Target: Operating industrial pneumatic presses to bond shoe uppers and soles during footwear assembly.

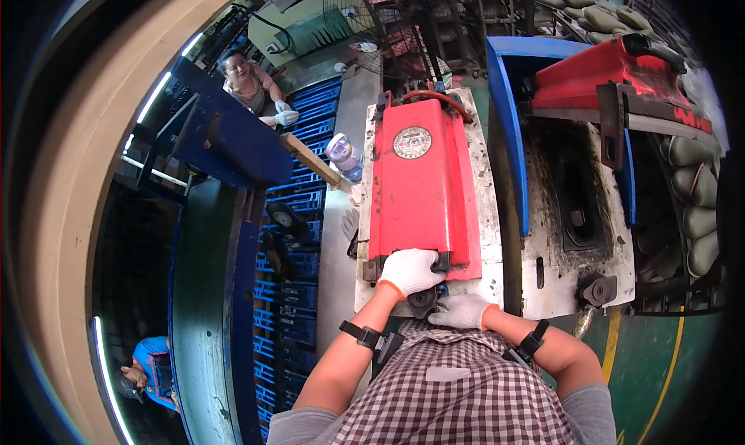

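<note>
- While the left hand [410, 273] (gloved in white, like its partner) grips the black handle [443, 262] at the near edge of the red cover [415, 193], that cover lies on a pale metal plate [486, 212].
- The right hand [461, 311] is just beside a dark round knob [421, 301]; whether its fingers grip anything, I cannot tell.
- Left of the cover stands a purple-topped bottle [341, 152].
- A second red cover [582, 74] tilts above a blackened plate [552, 286] at right.
</note>
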A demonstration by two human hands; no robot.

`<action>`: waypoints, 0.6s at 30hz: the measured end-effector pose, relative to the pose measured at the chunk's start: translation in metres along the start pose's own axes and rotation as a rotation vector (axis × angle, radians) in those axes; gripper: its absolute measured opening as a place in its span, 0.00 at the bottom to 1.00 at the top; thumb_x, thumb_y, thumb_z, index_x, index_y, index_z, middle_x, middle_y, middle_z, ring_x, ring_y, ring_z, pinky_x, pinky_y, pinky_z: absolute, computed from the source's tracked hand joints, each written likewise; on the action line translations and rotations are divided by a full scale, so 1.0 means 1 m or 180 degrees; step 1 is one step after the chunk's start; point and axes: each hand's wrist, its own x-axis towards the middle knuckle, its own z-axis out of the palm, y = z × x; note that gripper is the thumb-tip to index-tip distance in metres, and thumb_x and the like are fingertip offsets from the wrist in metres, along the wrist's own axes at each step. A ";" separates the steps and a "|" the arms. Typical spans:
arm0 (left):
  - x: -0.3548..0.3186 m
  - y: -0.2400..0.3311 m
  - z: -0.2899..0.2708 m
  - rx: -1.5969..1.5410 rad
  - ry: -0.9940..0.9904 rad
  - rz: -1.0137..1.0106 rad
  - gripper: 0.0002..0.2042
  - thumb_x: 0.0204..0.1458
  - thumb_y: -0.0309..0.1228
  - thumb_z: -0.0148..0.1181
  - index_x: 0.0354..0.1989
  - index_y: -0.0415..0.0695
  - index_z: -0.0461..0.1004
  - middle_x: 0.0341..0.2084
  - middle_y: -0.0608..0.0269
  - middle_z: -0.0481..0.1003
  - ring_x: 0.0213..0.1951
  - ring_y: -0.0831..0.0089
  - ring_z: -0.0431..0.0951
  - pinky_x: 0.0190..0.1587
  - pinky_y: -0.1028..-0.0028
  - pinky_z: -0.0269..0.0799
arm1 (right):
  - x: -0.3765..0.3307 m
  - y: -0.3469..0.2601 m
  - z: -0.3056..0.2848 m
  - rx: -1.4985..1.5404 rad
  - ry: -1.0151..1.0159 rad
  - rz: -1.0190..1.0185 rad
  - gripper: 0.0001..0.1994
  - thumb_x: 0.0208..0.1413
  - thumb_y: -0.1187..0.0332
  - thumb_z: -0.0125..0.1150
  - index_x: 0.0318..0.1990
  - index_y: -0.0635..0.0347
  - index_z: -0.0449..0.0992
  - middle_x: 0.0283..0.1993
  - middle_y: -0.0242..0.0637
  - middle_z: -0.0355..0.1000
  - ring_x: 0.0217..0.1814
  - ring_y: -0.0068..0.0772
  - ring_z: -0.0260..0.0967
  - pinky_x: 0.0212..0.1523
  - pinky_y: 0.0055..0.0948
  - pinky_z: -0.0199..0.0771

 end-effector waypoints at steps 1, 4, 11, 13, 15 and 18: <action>0.000 0.000 0.000 0.0007 0.0007 0.0014 0.20 0.49 0.53 0.70 0.36 0.47 0.86 0.32 0.50 0.85 0.38 0.50 0.87 0.42 0.54 0.82 | 0.001 0.001 0.001 -0.0044 -0.0020 0.0044 0.41 0.63 0.31 0.53 0.66 0.61 0.78 0.63 0.58 0.79 0.66 0.57 0.77 0.68 0.45 0.74; 0.000 0.000 0.001 0.0069 -0.0036 -0.0030 0.20 0.49 0.54 0.70 0.36 0.48 0.86 0.32 0.51 0.85 0.38 0.50 0.87 0.42 0.54 0.82 | 0.003 0.002 0.002 -0.0060 -0.0033 0.0045 0.42 0.63 0.31 0.53 0.66 0.62 0.77 0.63 0.59 0.79 0.66 0.57 0.77 0.68 0.45 0.74; -0.001 -0.001 0.001 0.0003 0.0001 0.0010 0.21 0.49 0.54 0.69 0.35 0.48 0.85 0.32 0.50 0.85 0.38 0.49 0.87 0.42 0.52 0.82 | -0.001 -0.001 -0.001 0.0034 -0.0029 0.0000 0.42 0.64 0.32 0.54 0.68 0.63 0.76 0.64 0.59 0.78 0.67 0.58 0.76 0.70 0.45 0.72; 0.000 -0.002 0.000 0.0020 -0.0015 0.0011 0.21 0.49 0.55 0.69 0.35 0.48 0.85 0.31 0.50 0.84 0.38 0.49 0.87 0.43 0.52 0.82 | -0.001 -0.001 -0.003 0.0102 -0.0068 -0.0054 0.42 0.64 0.33 0.54 0.69 0.63 0.75 0.64 0.59 0.78 0.68 0.58 0.75 0.70 0.45 0.72; 0.001 -0.002 0.001 0.0049 0.0069 0.0051 0.21 0.50 0.54 0.69 0.36 0.48 0.85 0.32 0.50 0.84 0.39 0.48 0.86 0.43 0.52 0.82 | 0.000 0.000 -0.004 0.0172 -0.0027 -0.0183 0.41 0.65 0.34 0.54 0.70 0.62 0.74 0.65 0.58 0.77 0.69 0.59 0.74 0.71 0.45 0.71; 0.001 -0.002 0.002 0.0011 -0.0010 0.0025 0.20 0.51 0.53 0.68 0.36 0.47 0.84 0.32 0.49 0.84 0.39 0.48 0.86 0.43 0.51 0.82 | 0.001 0.002 0.000 0.0156 0.0002 -0.0083 0.40 0.65 0.34 0.54 0.68 0.61 0.75 0.65 0.57 0.77 0.68 0.59 0.75 0.70 0.45 0.72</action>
